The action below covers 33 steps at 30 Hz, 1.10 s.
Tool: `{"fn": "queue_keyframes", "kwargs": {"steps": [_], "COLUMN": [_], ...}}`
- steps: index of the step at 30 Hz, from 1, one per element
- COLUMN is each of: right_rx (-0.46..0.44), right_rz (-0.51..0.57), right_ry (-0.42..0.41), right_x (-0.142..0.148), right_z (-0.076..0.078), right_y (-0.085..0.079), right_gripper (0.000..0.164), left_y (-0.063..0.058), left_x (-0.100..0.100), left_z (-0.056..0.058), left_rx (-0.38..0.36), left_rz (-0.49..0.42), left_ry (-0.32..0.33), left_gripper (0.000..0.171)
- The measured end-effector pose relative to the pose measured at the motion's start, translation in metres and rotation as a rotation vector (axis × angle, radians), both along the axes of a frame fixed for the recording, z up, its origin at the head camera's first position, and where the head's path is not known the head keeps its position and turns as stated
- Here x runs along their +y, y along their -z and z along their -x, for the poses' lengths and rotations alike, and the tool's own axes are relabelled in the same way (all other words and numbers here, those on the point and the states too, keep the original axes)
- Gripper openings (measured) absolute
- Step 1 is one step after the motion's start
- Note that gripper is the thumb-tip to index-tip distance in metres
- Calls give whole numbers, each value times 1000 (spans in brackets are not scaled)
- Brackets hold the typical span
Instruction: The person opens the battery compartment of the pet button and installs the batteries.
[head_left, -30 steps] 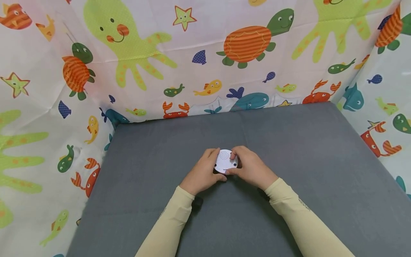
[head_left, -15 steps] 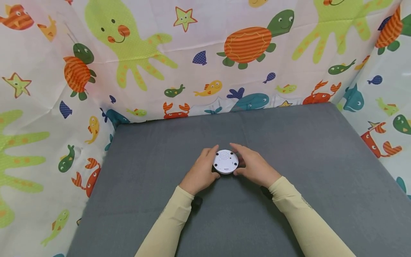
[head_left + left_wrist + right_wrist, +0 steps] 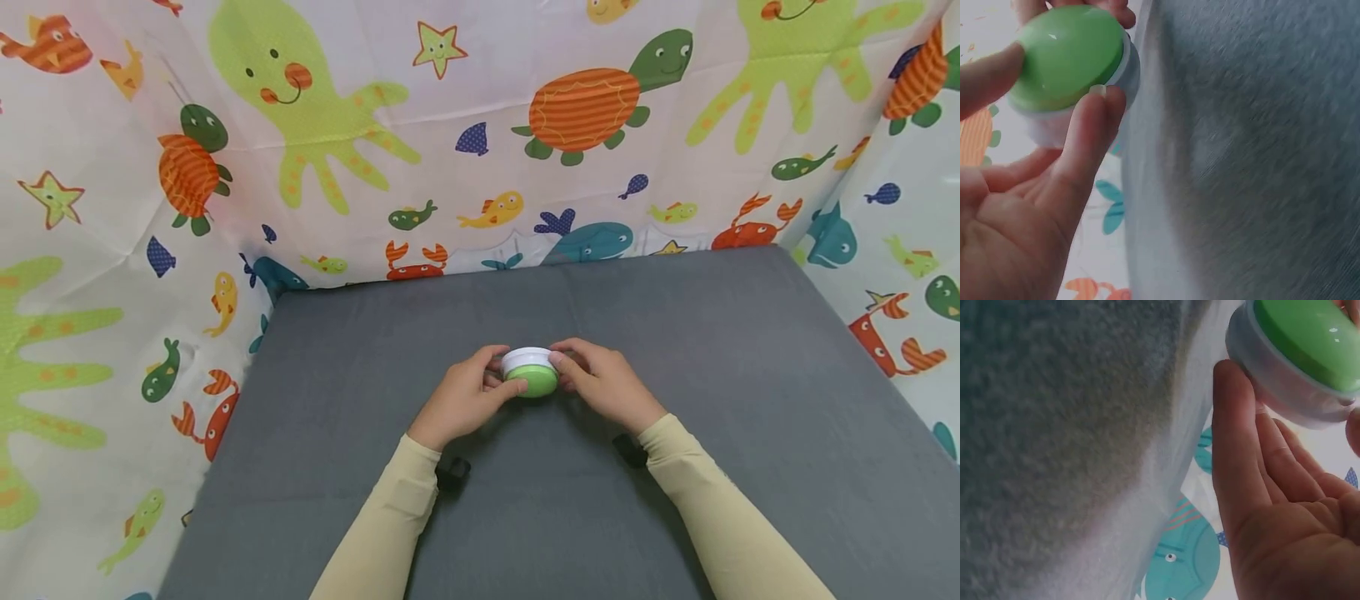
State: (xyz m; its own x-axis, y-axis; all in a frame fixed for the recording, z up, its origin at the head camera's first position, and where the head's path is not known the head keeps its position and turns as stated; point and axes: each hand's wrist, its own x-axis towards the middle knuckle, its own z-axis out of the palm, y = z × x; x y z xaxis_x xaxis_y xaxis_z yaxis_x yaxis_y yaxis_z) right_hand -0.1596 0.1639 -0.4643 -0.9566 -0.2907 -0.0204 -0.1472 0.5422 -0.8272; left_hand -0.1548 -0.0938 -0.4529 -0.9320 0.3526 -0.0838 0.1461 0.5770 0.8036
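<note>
A round buzzer button with a green dome (image 3: 538, 382) and a white base (image 3: 525, 358) is held between both hands, over the middle of the grey table. Its dome faces the wearer, and the underside is hidden. The left hand (image 3: 461, 400) grips its left side, the thumb lying at the rim of the dome, as the left wrist view also shows. On the other side, the right hand (image 3: 607, 385) holds the white base with thumb and fingers. The right wrist view has the green dome (image 3: 1310, 337) at its top right, with fingers under the base.
Grey cloth covers the table (image 3: 360, 467). Behind it and along both sides hangs a white curtain (image 3: 450, 167) printed with sea animals. A dark strap-on device (image 3: 453, 473) sits at the left wrist, another (image 3: 630, 450) at the right.
The button has been turned over: its white underside with small holes and dark dots faced up before, and the green dome now shows. The right hand touched the underside, then shifted to the side.
</note>
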Motion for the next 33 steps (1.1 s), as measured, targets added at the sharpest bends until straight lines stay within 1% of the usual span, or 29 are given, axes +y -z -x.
{"fn": "queue_keyframes", "kwargs": {"steps": [4,8,10,12,13,16,20,22,24,28,31,33], "right_rx": [-35,-25,-10,9,21,71,148,170,178,174,172,168], "right_rz": [-10,-68,-98,-116,-124,-149,-199,-223,-241,-261,-276,-287], "right_ry": [-13,-42,-49,-48,-47,-47,-53,-50,-54,-70,-80,-84], "right_x": [-1,-4,-7,-10,-11,-14,-16,-18,-19,-22,-24,-26], "right_z": [0,-2,-3,-3,-3,-5,-8,-10,-11,-11,-11,-10], "right_y": [0,-1,0,1,2,6,10,10,11,11,12,12], "right_gripper": [60,77,81,81,80,77,73,70,68,64,64,66], "left_y": [5,10,10,10,10,9,15,18,18,17,16,16], "left_x": [4,8,9,11,12,16,21,23,25,27,26,25], "left_z": [1,1,0,0,0,-1,-4,-6,-7,-10,-12,-12], "left_rx": [-56,-116,-128,-123,-115,-62,43,77,97,110,150,190], "left_rz": [-35,-44,-41,-32,-18,48,134,159,178,212,279,337], "left_ry": [-69,-135,-156,-163,-160,-122,-64,-53,-41,-35,-25,-19], "left_gripper": [61,55,53,52,52,55,62,66,69,72,74,76]}}
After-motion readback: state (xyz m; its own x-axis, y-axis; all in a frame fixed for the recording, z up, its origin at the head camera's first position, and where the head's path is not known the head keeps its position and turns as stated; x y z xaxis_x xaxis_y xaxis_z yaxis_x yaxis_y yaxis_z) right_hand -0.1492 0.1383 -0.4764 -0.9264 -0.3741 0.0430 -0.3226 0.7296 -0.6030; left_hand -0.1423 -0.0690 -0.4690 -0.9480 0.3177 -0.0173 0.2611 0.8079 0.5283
